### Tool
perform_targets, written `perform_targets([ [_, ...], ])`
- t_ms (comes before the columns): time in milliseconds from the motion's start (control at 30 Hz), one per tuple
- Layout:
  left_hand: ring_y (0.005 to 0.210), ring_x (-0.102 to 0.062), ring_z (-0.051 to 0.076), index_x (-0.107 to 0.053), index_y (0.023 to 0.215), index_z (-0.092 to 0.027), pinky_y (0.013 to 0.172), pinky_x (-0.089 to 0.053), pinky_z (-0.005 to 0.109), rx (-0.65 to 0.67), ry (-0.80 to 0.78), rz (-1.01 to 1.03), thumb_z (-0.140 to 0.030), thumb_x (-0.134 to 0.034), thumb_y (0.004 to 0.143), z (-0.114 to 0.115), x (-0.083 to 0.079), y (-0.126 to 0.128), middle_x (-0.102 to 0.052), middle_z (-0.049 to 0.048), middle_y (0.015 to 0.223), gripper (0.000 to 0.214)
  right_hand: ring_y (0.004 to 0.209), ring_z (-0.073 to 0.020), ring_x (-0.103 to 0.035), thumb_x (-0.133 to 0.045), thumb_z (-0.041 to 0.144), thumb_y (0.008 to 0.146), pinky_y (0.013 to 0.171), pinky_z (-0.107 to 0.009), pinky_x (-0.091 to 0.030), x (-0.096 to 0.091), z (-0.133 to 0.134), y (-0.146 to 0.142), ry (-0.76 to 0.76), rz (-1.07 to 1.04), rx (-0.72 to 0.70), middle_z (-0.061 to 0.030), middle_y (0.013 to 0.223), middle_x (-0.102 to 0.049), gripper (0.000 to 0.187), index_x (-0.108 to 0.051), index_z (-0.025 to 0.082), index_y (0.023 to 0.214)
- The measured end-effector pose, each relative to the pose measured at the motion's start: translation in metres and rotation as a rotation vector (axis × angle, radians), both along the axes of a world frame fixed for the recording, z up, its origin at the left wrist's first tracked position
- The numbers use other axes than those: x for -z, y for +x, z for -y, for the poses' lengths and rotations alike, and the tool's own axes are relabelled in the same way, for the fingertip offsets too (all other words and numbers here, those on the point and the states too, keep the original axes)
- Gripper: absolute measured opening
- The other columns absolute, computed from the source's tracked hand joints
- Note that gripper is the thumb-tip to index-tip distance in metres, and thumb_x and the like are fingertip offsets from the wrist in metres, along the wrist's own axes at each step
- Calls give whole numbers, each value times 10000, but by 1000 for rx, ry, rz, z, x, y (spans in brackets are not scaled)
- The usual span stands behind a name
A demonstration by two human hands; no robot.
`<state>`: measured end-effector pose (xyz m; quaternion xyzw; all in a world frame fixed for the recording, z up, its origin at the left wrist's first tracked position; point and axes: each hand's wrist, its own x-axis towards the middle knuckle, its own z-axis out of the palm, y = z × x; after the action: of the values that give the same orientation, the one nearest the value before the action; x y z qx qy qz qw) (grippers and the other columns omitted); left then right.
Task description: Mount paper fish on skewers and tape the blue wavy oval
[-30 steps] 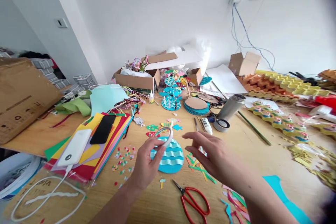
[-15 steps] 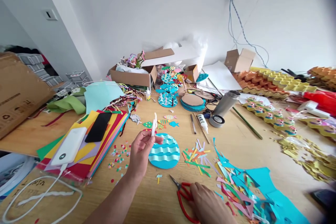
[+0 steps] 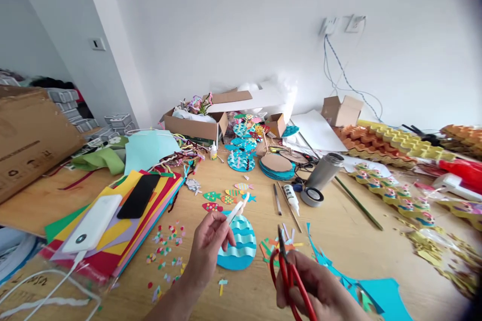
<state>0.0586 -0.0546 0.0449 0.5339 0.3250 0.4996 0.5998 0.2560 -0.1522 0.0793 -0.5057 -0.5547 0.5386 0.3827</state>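
Observation:
My left hand [image 3: 211,241] pinches a narrow white strip [image 3: 234,213], which looks folded and points up to the right. Behind and below that hand lies a blue round card [image 3: 241,262] with pale wavy strips across it. My right hand [image 3: 316,286] grips red-handled scissors [image 3: 289,281], raised off the table with the blades pointing up and close together. Several paper fish [image 3: 213,207], patterned with dots and stripes, lie beyond the card. A small scrap piece [image 3: 223,283] rests in front of it.
Coloured paper strips [image 3: 269,250] and blue offcuts [image 3: 380,293] lie on the right. A glue bottle [image 3: 290,198], pen [image 3: 277,199] and steel flask [image 3: 326,171] stand or lie behind them. Confetti [image 3: 165,261], a phone [image 3: 138,195] and a power bank [image 3: 92,223] are leftward.
My right hand has lifted the scissors from the table and turned them blades up. My left hand has tilted the white strip to the right. The view has tipped upward.

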Motion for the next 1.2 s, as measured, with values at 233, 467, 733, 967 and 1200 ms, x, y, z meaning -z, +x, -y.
perform_targets([
  [233, 727, -586, 146, -537, 929, -184, 658, -482, 254, -225, 546, -386, -185, -470, 890, 16, 14, -2, -602, 37, 781, 78, 478, -99, -439, -691, 428, 730, 437, -204, -367, 15, -41, -37, 389, -111, 402, 25, 567, -505, 266, -601, 180, 768],
  [467, 769, -618, 183, -531, 1008, -197, 779, -499, 337, -306, 933, -525, -73, -521, 820, 18, 22, 1, -635, 40, 782, 226, 569, -121, -571, -604, 221, 826, 558, -217, -475, 49, -40, -52, 664, 292, 556, 14, 638, -583, 225, -649, 183, 1042],
  [733, 763, -623, 181, -519, 1014, -186, 823, -492, 374, -256, 979, -602, -58, -513, 815, 18, 26, 1, -646, 54, 798, 237, 582, -118, -598, -568, 191, 842, 561, -211, -471, 50, -45, -52, 706, 345, 544, -4, 687, -643, 70, -628, 187, 879],
  [967, 678, -647, 160, -491, 1139, -190, 645, -537, 269, -189, 797, -606, -115, -516, 845, 20, 21, 3, -671, 56, 799, 305, 568, -103, -555, -510, 117, 856, 550, -206, -440, 42, -43, -52, 799, 440, 481, 6, 671, -596, 97, -531, 193, 800],
  [1200, 553, -628, 127, -505, 1243, -214, 512, -495, 200, 89, 523, -578, -199, -473, 886, 23, 2, -2, -689, 42, 745, 359, 554, -92, -535, -517, 96, 836, 536, -203, -433, 41, -41, -51, 878, 429, 477, 28, 670, -578, 112, -533, 206, 820],
])
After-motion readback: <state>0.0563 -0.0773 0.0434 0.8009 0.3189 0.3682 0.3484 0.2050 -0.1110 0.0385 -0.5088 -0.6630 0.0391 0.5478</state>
